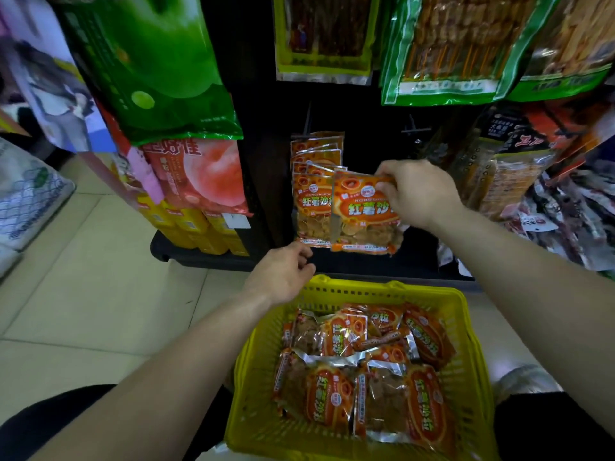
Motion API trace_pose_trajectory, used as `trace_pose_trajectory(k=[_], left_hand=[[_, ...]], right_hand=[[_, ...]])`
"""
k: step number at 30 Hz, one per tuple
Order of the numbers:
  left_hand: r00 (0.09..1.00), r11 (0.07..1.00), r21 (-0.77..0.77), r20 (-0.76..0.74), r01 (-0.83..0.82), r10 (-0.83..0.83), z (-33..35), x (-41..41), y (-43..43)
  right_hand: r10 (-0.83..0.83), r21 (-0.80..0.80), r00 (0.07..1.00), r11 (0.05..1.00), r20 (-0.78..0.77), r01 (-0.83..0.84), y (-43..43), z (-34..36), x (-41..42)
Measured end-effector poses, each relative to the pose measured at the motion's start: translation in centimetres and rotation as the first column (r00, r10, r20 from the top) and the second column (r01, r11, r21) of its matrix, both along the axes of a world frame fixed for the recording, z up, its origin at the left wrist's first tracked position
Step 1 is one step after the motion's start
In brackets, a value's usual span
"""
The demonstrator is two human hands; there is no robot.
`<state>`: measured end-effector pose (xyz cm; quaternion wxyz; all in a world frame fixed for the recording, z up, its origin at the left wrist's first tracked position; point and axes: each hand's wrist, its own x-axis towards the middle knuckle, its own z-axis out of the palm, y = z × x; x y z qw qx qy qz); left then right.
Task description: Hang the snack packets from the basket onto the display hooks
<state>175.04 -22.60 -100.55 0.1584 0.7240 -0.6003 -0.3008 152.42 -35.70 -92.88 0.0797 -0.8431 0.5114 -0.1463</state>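
The right hand pinches the top edge of a packet, which hangs upright, long axis vertical, beside the hung packets. The left hand, loosely curled and empty, hovers over the basket.

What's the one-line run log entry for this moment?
right hand: pinches orange snack packet by top, beside hung packets | left hand: empty, near yellow basket rim | basket: loose packets inside

The orange packet up front reads 红薯沙 in big red characters, same as the hung packet just beside it. The pink peach bag has 好佳 across the top.
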Motion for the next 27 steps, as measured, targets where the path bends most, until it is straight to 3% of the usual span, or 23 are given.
trace_pose_trajectory(k=[9, 14, 21, 24, 27], left_hand=[[0.997, 0.991, 0.125, -0.047, -0.052, 0.059, -7.7, -0.6, -6.4], [0.997, 0.98, 0.186, 0.001, -0.073, 0.074, -12.2, -1.1, -8.5], [0.993, 0.968, 0.22, 0.039, -0.117, 0.111, -14.5, 0.0, -11.3], [0.994, 0.958, 0.265, 0.027, -0.113, 0.11, -14.5, 0.6, -11.8], [0.994, 0.955, 0.276, 0.035, -0.106, 0.1, -14.1, 0.8, -11.7]], right_hand=[[0.004, 0.162, 0.999, 0.987, -0.047, 0.003, -5.7, -10.1, 8.0], [0.057, 0.27, 0.998, 0.961, 0.015, -0.059, -8.5, -13.8, 11.0], [0.125, 0.262, 0.991, 0.959, -0.056, -0.107, -10.5, -15.1, 13.1], [0.083, 0.189, 0.987, 0.98, -0.134, -0.057, -10.3, -15.2, 12.5], [0.013, 0.156, 0.995, 0.988, -0.101, 0.003, -10.0, -15.3, 11.5]])
